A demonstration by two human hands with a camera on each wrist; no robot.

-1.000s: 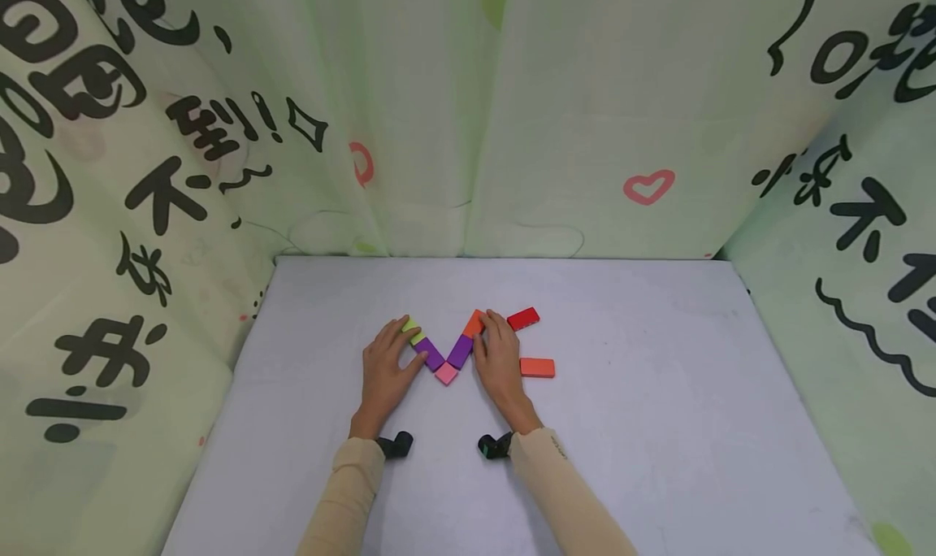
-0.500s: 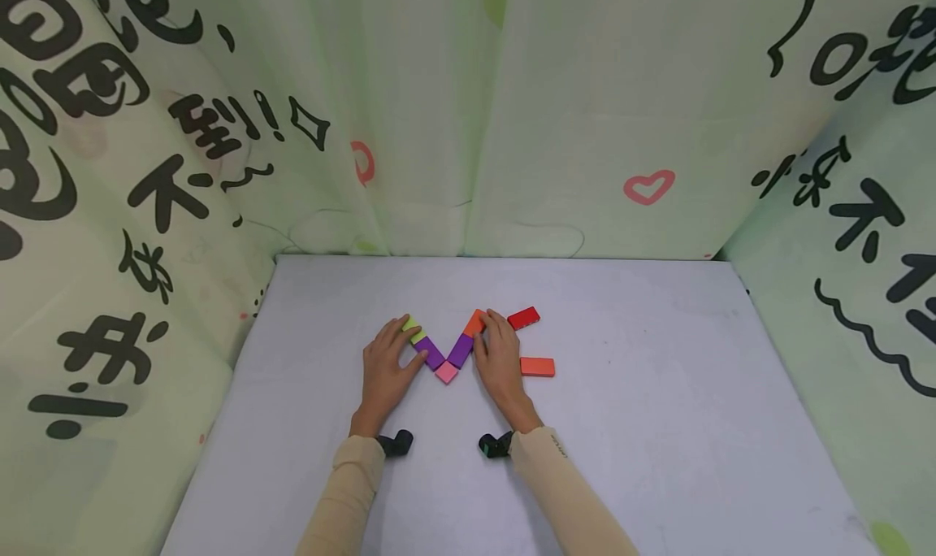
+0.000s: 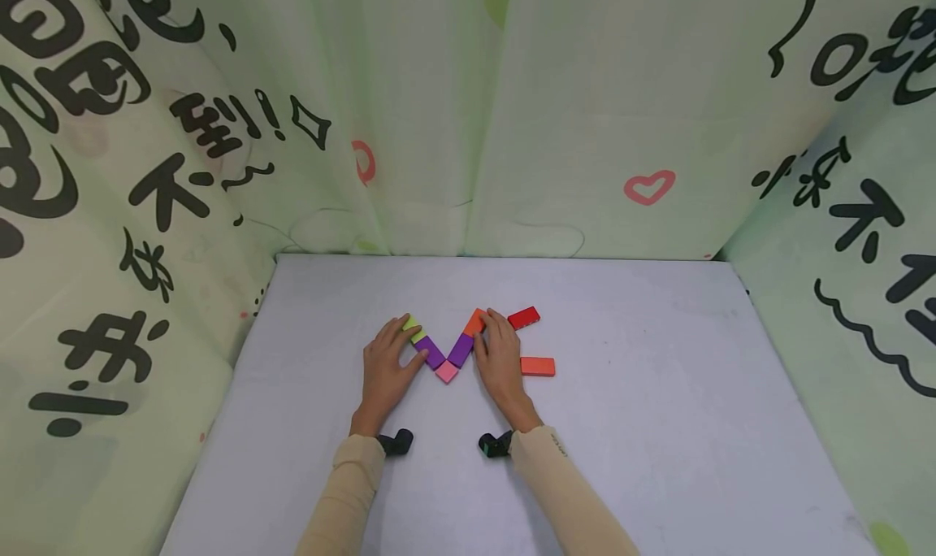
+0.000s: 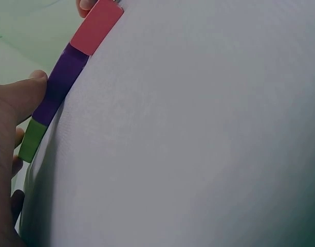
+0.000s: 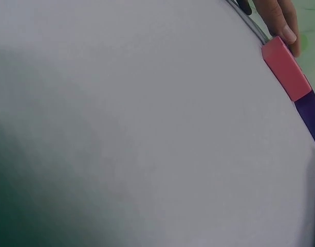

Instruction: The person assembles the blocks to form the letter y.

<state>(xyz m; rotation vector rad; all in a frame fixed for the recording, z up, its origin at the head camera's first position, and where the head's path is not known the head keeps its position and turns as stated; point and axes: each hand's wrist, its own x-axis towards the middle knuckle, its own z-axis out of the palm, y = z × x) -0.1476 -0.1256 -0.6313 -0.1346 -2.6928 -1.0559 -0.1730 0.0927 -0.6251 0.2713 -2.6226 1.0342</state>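
Left hand (image 3: pixel 385 369): fingers are lying loosely spread, neither closing nor pinching. Fingertips are resting at the yellow-green block (image 3: pixel 418 337); the thumb is touching the first purple block (image 3: pixel 430 353) on its near side, as the left wrist camera is showing me.

Right hand (image 3: pixel 500 365): I am seeing it relaxed too, fingers half spread. Fingertips are resting at the first orange block (image 3: pixel 472 325); the thumb tip is lying by the upper end of the second purple block (image 3: pixel 460 350), contact there I cannot tell.

Between the two grips, five blocks are forming a V, ends touching. The pink block (image 3: pixel 446 372) is sitting at its point, below both thumbs.

Outside the right grip, two more are lying apart from the V: the red block (image 3: pixel 523 318) just beside the fingers, the second orange block (image 3: pixel 537 367) just beside the back of the hand.

I am counting seven visible blocks: two purple, two orange, one yellow-green, one pink, one red. All are lying on one white table (image 3: pixel 658 426).
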